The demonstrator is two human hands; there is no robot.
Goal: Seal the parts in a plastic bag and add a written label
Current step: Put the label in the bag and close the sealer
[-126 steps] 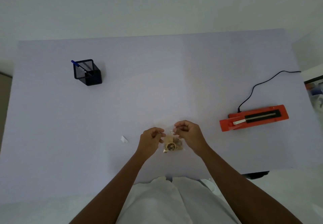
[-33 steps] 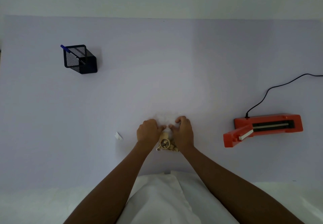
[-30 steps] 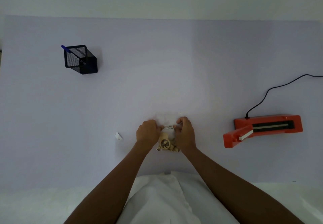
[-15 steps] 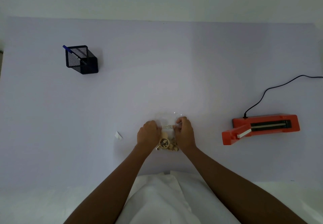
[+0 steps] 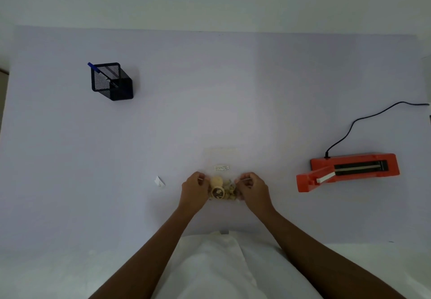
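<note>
The fingers [image 5: 201,181] of the left hand [image 5: 194,190] are curled in and pinch the left edge of a clear plastic bag [image 5: 221,156]. The right hand [image 5: 253,189] mirrors it, its fingers bent round the bag's right edge. Whether the thumbs sit on top of the film or under it, I cannot tell from here.

The bag lies flat on the pale lilac table [image 5: 256,88], at the near middle, just in front of the person. Its open-looking far end points away from them and is nearly see-through against the tabletop. The parts [image 5: 221,189], small tan and brass-coloured pieces with one round cap-like piece among them, are bunched in the near end of the bag, between the two hands. A small white label [image 5: 221,168] with dark writing, too small to read, sits on the bag just beyond the parts.

To the left of the hands, near but apart, lies a small white scrap of paper [image 5: 159,181]. Well off to the right is an orange heat sealer [image 5: 347,172], its arm raised at the left end, with a black cord [image 5: 363,121] running away to the far right. At the far left stands a black mesh pen holder [image 5: 112,81] with a blue pen [image 5: 93,66] leaning out of it. The person's white garment [image 5: 217,268] fills the near edge.
</note>
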